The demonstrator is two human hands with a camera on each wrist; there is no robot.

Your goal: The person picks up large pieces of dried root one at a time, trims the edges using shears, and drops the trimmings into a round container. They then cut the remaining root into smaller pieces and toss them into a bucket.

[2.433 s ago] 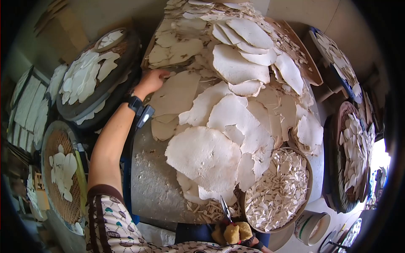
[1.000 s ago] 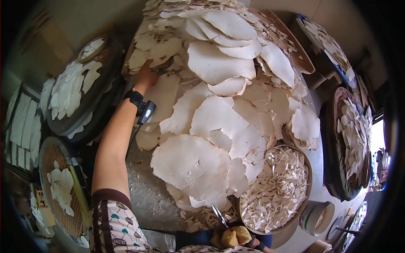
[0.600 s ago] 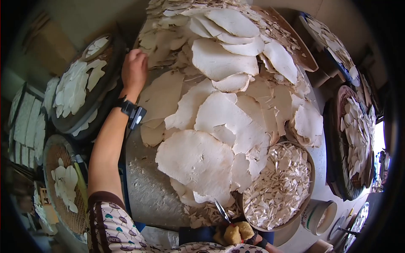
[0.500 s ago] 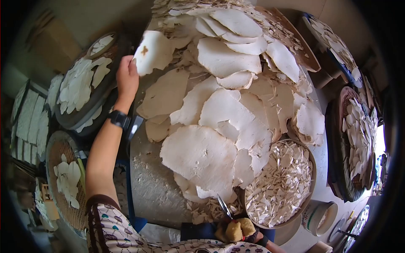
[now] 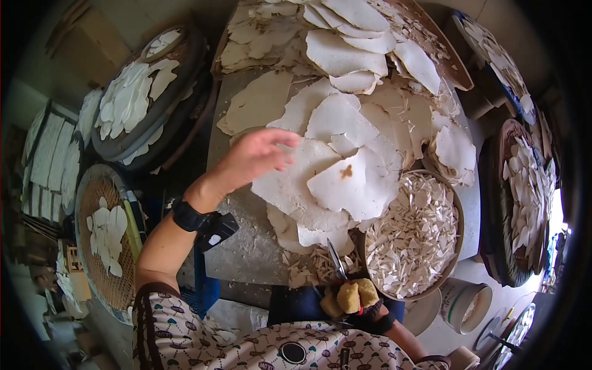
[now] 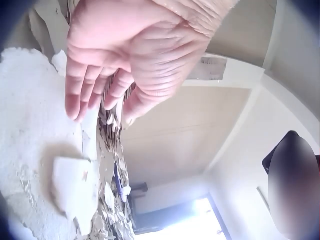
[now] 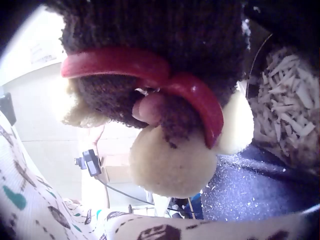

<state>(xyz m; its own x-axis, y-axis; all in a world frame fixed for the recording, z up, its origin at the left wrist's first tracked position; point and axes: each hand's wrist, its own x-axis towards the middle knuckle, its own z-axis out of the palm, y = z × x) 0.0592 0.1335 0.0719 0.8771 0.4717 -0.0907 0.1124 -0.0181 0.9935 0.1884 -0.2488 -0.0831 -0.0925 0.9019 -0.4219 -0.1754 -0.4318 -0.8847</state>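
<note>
My bare left hand is above the layered white sheets, fingers loosely extended and holding nothing. Just beyond its fingertips, apart from them, is a thin white slice with a brown spot; the left wrist view shows the same slice over a larger white sheet with a shadow beside it. My right hand, in a dark knitted glove, grips scissors by their red handles. Pale yellow sponge pads sit around its fingers. The scissor blades point up over the table's near edge.
A round basket of cut white strips stands right of the sheets. Stacked slices cover the metal table's far end. Round trays of slices flank both sides. A white bucket stands at lower right.
My left hand lifted the spotted slice from the far left pile, brought it nearer and let go of it over the front sheets. The right hand with the scissors stayed low at the table edge.
</note>
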